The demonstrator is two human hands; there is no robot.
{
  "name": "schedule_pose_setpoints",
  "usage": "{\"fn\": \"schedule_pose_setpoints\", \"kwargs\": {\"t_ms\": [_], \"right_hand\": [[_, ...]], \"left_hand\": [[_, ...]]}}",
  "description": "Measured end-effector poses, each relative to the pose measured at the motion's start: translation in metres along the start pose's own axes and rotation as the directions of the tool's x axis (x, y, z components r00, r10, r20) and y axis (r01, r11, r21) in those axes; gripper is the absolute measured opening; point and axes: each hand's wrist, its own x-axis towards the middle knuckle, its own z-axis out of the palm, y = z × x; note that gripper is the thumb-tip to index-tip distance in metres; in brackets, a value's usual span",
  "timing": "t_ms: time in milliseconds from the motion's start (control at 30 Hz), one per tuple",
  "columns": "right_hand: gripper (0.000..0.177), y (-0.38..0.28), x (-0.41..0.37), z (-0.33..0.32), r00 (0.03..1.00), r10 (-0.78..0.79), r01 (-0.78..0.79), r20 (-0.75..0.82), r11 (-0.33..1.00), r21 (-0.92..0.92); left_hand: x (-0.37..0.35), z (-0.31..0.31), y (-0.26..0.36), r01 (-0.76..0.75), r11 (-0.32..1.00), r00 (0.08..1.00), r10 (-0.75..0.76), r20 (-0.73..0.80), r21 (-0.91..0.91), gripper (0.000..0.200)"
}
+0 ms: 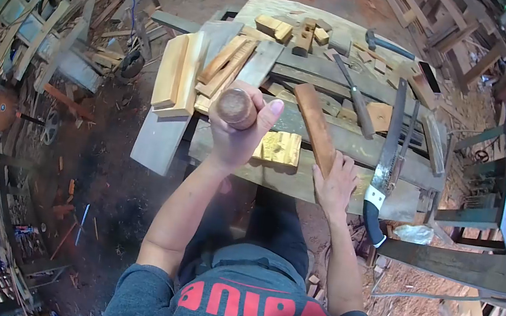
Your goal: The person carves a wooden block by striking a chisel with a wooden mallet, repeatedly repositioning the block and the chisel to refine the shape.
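Note:
My left hand (237,132) is closed around a round-ended wooden handle (237,108), seen end on. What lies beyond the handle is hidden by the hand. My right hand (335,185) grips the near end of a long reddish-brown wooden bar (314,125), which slants away over the bench. Between the hands, a carved yellow wood block (282,149) rests near the front edge of the plank workbench (232,166). To the right of my right hand lies a handsaw (388,153) with a black and white handle.
Pale wood blocks (177,73) are stacked at the bench's left. A wooden hand plane (304,37), a hammer (390,46), a dark-handled chisel (360,105) and a phone (429,77) lie farther back. A broad dark blade (467,266) juts out at right. Scrap timber surrounds the bench.

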Motion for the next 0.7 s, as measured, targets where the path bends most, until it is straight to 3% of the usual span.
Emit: {"fn": "schedule_pose_setpoints", "kwargs": {"t_ms": [233, 333, 400, 467, 500, 567, 633, 700], "right_hand": [[0.062, 0.011, 0.0, -0.017, 0.998, -0.054, 0.058, -0.023, 0.961, 0.272], [0.059, 0.011, -0.005, -0.047, 0.986, 0.086, -0.162, 0.144, 0.715, 0.68], [0.06, 0.014, -0.013, -0.068, 0.986, 0.077, -0.16, 0.149, 0.697, 0.699], [0.063, 0.028, -0.023, -0.077, 0.978, 0.117, -0.206, 0.173, 0.678, 0.706], [0.064, 0.033, -0.026, -0.084, 0.975, 0.138, -0.22, 0.173, 0.68, 0.699], [0.067, 0.045, -0.034, -0.095, 0.975, 0.186, -0.212, 0.125, 0.591, 0.778], [0.074, 0.054, -0.043, -0.113, 0.95, 0.298, -0.249, 0.095, 0.536, 0.806], [0.081, 0.056, -0.051, -0.133, 0.927, 0.374, -0.164, -0.041, 0.5, 0.85]], "left_hand": [[-0.005, 0.036, -0.02, 0.02, 1.0, 0.999, -0.021, 0.047, 0.012, 0.019], [-0.008, 0.051, -0.025, -0.096, 0.993, 0.981, 0.081, 0.179, 0.071, 0.015], [-0.012, 0.06, -0.029, -0.103, 0.989, 0.977, 0.08, 0.195, 0.108, 0.016], [-0.018, 0.071, -0.035, -0.178, 0.976, 0.929, 0.126, 0.349, 0.123, 0.022], [-0.02, 0.075, -0.038, -0.186, 0.974, 0.933, 0.133, 0.334, 0.131, 0.022], [-0.025, 0.082, -0.04, -0.268, 0.94, 0.891, 0.16, 0.424, 0.209, 0.028], [-0.028, 0.086, -0.042, -0.245, 0.935, 0.888, 0.11, 0.447, 0.255, 0.03], [-0.032, 0.088, -0.045, -0.265, 0.924, 0.873, 0.108, 0.476, 0.276, 0.03]]}}
